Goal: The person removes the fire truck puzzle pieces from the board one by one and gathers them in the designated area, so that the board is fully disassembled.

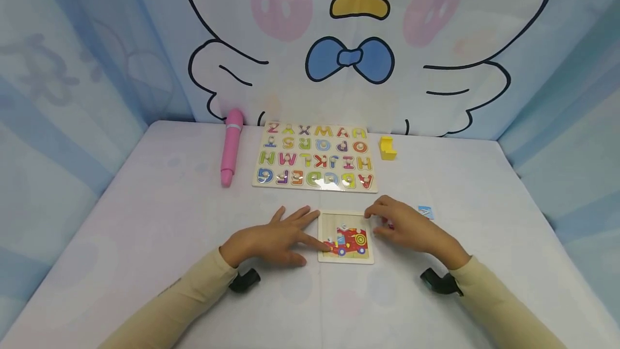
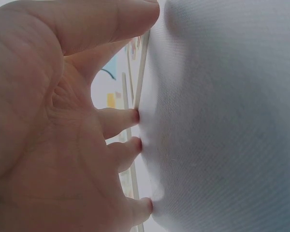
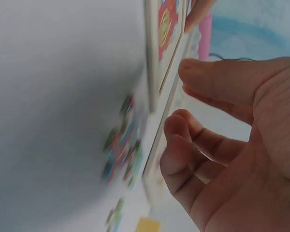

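A square wooden jigsaw puzzle (image 1: pixel 345 216) with a red tractor picture lies in front of me. My left hand (image 1: pixel 278 237) has its fingers spread, the index fingertip resting on the picture's lower left. In the left wrist view, other fingertips (image 2: pixel 144 205) of it touch the tablecloth. To the right of the puzzle's frame, my right hand (image 1: pixel 406 225) hovers with bent fingers, thumb and fingertips apart and nothing between them. Loose colourful puzzle pieces (image 3: pixel 118 150) lie below it on the cloth, mostly hidden by the hand in the head view. A blue piece (image 1: pixel 425 212) shows beyond its knuckles.
Behind the puzzle lies a wooden alphabet board (image 1: pixel 315 188) with coloured letters. A pink pen-shaped toy (image 1: pixel 231 147) lies to its left, and a small yellow block (image 1: pixel 387 148) stands to its right. A printed curtain (image 1: pixel 349 101) closes off the table's back edge.
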The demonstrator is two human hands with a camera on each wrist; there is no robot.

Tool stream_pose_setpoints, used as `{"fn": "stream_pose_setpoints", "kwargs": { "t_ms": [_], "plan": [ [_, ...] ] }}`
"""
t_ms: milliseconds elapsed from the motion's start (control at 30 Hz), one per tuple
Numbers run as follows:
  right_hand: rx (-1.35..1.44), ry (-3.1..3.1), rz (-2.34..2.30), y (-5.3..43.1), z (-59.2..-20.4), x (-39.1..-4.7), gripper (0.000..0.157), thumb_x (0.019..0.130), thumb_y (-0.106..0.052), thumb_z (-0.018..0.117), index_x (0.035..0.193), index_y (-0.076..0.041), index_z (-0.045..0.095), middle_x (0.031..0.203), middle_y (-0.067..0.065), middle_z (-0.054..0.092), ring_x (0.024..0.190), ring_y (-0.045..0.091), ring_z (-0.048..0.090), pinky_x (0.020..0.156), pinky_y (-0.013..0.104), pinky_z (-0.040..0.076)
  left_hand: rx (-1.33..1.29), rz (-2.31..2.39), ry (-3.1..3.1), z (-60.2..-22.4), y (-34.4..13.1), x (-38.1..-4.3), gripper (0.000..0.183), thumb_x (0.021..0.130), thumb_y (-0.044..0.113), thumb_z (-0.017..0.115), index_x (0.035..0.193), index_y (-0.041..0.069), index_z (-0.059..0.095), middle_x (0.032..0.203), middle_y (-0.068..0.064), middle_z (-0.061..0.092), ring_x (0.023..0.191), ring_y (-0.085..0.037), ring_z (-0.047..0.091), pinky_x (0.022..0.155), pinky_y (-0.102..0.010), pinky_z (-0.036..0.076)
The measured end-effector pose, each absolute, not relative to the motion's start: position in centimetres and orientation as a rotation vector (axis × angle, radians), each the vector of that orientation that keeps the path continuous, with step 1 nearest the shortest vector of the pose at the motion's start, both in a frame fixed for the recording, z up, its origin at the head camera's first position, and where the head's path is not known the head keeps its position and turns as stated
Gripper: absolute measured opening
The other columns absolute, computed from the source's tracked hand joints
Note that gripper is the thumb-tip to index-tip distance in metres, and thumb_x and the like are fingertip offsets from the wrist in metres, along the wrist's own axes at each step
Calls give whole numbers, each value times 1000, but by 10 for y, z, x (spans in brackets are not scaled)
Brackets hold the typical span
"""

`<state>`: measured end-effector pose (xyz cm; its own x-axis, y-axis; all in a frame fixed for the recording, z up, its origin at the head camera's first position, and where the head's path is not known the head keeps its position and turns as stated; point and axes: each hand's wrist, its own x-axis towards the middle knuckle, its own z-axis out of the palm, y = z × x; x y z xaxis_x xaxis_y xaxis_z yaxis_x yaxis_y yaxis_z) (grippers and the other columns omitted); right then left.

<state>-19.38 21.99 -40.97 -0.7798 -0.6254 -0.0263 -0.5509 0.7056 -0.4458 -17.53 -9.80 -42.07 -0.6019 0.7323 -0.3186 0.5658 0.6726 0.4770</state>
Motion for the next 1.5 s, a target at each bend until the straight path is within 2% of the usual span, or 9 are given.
{"fn": "stream_pose_setpoints", "kwargs": {
  "t_ms": [133, 300, 633, 900, 1300, 1500],
  "plan": [
    [-1089, 2692, -482, 197, -406, -191, 33, 92, -12, 76, 124, -15, 71, 121, 7, 60, 102, 21, 56, 86, 37, 55, 1013, 442, 2394, -419, -99, -176, 48, 96, 27, 72, 141, 43, 62, 171, -7, 14, 158, -30, -2, 118, -68, -2],
    [-1171, 2635, -368, 179, -406, -192, 35, 93, -15, 75, 127, -22, 71, 127, 5, 60, 107, 21, 54, 88, 38, 54, 1011, 455, 2390, -420, -99, -175, 47, 96, 27, 72, 140, 43, 62, 171, -8, 14, 158, -31, -1, 118, -69, -2],
    [-1219, 2639, -296, 165, -409, -190, 21, 92, -13, 76, 113, -15, 72, 114, 4, 65, 97, 16, 58, 81, 33, 55, 1003, 450, 2392, -419, -98, -174, 47, 96, 27, 72, 140, 42, 62, 171, -6, 13, 158, -29, -2, 118, -68, -3],
    [-1070, 2625, -430, 161, -412, -189, 21, 94, -11, 73, 115, -9, 68, 102, 2, 59, 77, 10, 53, 69, 25, 49, 1007, 456, 2389, -419, -98, -174, 47, 96, 26, 71, 140, 41, 63, 171, -7, 14, 158, -29, -2, 118, -68, -3],
    [-957, 2610, -598, 163, -419, -188, 25, 95, -9, 72, 118, -6, 64, 104, 1, 56, 85, 12, 53, 77, 28, 50, 1009, 448, 2395, -420, -98, -173, 48, 96, 26, 72, 140, 42, 63, 171, -7, 14, 158, -30, -1, 118, -69, -1],
    [-922, 2604, -668, 166, -422, -190, 22, 93, -7, 73, 114, -8, 66, 103, 0, 55, 88, 14, 52, 79, 28, 51, 1013, 455, 2396, -420, -97, -174, 48, 96, 26, 73, 140, 42, 63, 171, -8, 15, 158, -30, 0, 118, -69, -1]
  ]
}}
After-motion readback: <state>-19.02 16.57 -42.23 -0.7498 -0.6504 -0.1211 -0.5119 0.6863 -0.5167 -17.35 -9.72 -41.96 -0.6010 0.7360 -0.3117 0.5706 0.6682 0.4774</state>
